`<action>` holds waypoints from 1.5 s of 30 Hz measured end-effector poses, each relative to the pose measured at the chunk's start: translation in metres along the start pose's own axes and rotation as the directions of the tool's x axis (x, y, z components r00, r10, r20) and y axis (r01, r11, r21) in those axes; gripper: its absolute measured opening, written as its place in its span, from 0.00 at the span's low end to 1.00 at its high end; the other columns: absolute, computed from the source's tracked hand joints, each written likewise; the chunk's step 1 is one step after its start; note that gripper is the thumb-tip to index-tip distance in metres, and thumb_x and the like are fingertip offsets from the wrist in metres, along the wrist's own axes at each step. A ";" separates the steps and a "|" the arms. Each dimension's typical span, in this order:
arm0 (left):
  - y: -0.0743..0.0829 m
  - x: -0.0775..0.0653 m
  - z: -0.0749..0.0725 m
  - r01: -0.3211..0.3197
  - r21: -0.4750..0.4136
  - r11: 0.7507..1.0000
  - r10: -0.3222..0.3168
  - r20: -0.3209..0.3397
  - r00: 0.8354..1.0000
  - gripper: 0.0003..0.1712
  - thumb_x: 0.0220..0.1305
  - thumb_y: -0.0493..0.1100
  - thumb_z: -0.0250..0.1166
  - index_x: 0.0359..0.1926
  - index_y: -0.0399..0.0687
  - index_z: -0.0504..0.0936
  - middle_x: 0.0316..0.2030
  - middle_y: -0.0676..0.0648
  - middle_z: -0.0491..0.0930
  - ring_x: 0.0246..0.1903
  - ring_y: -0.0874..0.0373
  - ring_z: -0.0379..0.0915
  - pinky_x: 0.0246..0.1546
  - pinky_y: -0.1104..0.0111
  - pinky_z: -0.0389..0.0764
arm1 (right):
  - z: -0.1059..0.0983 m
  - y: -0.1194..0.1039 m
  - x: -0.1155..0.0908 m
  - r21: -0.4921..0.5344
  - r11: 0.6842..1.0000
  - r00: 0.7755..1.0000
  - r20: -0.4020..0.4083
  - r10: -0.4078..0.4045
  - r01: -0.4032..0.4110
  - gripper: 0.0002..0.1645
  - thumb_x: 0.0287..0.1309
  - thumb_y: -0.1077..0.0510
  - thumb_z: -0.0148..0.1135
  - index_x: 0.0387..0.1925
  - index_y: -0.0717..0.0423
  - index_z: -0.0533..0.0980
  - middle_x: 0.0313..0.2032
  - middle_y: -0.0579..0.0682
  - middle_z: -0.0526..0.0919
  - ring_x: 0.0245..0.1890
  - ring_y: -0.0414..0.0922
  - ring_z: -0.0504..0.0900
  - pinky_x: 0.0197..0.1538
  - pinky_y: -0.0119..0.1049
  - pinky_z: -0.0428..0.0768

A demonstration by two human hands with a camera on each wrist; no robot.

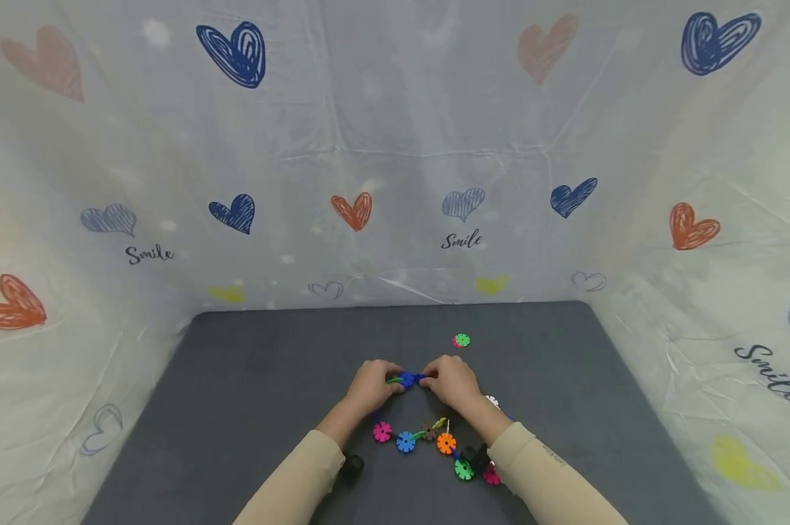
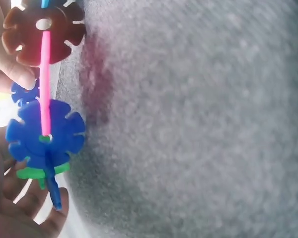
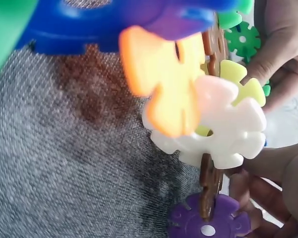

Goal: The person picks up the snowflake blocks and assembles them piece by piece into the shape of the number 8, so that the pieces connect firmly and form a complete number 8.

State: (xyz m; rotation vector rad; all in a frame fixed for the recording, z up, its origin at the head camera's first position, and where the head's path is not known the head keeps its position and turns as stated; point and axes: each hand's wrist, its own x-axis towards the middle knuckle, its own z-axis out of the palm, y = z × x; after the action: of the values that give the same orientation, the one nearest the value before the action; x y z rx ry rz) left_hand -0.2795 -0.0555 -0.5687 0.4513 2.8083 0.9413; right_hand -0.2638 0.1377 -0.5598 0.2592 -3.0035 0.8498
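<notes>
Close together over the middle of the table, both hands pinch parts of a chain of notched plastic discs. My left hand (image 1: 371, 385) grips a green disc (image 1: 393, 380) at its fingertips. The right hand (image 1: 454, 380) pinches a dark blue disc (image 1: 422, 377), seen nearly edge-on, and a blue disc (image 1: 407, 379) sits between the two hands. Chain pieces hang near the left wrist camera: a brown disc (image 2: 20, 47), a pink disc (image 2: 45, 84) edge-on and a blue disc (image 2: 27, 129). By the right wrist appear an orange disc (image 3: 149, 69), a white disc (image 3: 238, 129) and a purple disc (image 3: 188, 228).
More of the chain lies between the forearms, with a pink disc (image 1: 382, 432), an orange disc (image 1: 446, 443) and a green disc (image 1: 463, 469). Behind the right hand a loose green disc (image 1: 462, 340) overlaps a red one. A heart-printed curtain (image 1: 395, 219) surrounds the dark table (image 1: 250, 379).
</notes>
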 end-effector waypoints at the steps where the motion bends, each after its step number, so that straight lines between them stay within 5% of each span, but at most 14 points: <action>1: 0.001 0.000 -0.001 -0.007 0.000 1.000 0.007 -0.007 1.000 0.16 0.61 0.43 0.74 0.50 0.47 0.88 0.47 0.46 0.87 0.50 0.49 0.82 0.49 0.54 0.82 | 0.000 0.000 0.000 -0.002 1.000 1.000 -0.009 -0.009 0.009 0.05 0.56 0.52 0.75 0.32 0.48 0.89 0.32 0.44 0.89 0.33 0.43 0.85 0.38 0.43 0.83; 12: 0.015 0.000 -0.009 -0.073 0.157 0.985 0.088 -0.085 0.993 0.16 0.60 0.44 0.75 0.49 0.48 0.89 0.45 0.47 0.88 0.49 0.49 0.83 0.52 0.55 0.81 | -0.006 -0.002 -0.004 -0.096 0.995 0.996 -0.093 -0.016 0.007 0.05 0.56 0.48 0.75 0.33 0.42 0.90 0.32 0.42 0.89 0.30 0.42 0.85 0.30 0.41 0.81; 29: 0.010 0.000 -0.008 -0.008 0.082 0.997 0.014 -0.078 0.997 0.16 0.58 0.43 0.76 0.48 0.46 0.90 0.46 0.45 0.88 0.49 0.49 0.83 0.50 0.54 0.83 | -0.009 -0.012 -0.015 -0.084 0.996 0.997 -0.065 -0.037 0.032 0.05 0.56 0.49 0.75 0.30 0.44 0.89 0.29 0.42 0.88 0.25 0.38 0.80 0.27 0.37 0.77; 40: 0.014 -0.003 -0.007 -0.016 0.024 1.000 0.017 -0.050 0.999 0.16 0.59 0.44 0.75 0.47 0.43 0.89 0.42 0.45 0.89 0.43 0.50 0.84 0.43 0.58 0.84 | -0.004 -0.020 -0.015 -0.213 0.968 0.970 -0.172 -0.170 0.132 0.02 0.54 0.54 0.77 0.29 0.47 0.89 0.29 0.43 0.89 0.27 0.42 0.85 0.28 0.39 0.82; 42: 0.014 -0.003 -0.006 -0.015 0.036 0.999 0.017 -0.056 0.998 0.16 0.59 0.44 0.75 0.47 0.43 0.89 0.42 0.45 0.89 0.42 0.52 0.84 0.42 0.59 0.84 | -0.005 -0.021 -0.013 -0.198 0.972 0.977 -0.140 -0.159 0.130 0.03 0.55 0.54 0.76 0.31 0.48 0.89 0.30 0.45 0.89 0.28 0.43 0.86 0.30 0.39 0.83; 45: 0.014 -0.004 -0.006 -0.002 0.059 0.998 0.005 -0.050 0.999 0.15 0.58 0.44 0.76 0.46 0.43 0.89 0.40 0.46 0.88 0.39 0.53 0.84 0.40 0.60 0.84 | -0.013 -0.017 -0.007 -0.100 0.993 0.998 0.018 -0.066 0.068 0.14 0.52 0.54 0.78 0.42 0.51 0.88 0.31 0.46 0.88 0.28 0.42 0.84 0.31 0.39 0.82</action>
State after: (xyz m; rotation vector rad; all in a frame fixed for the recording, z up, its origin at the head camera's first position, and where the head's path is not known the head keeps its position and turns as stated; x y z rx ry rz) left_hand -0.2744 -0.0498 -0.5554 0.4456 2.8880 0.8853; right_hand -0.2549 0.1309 -0.5400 0.3634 -3.0208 0.6912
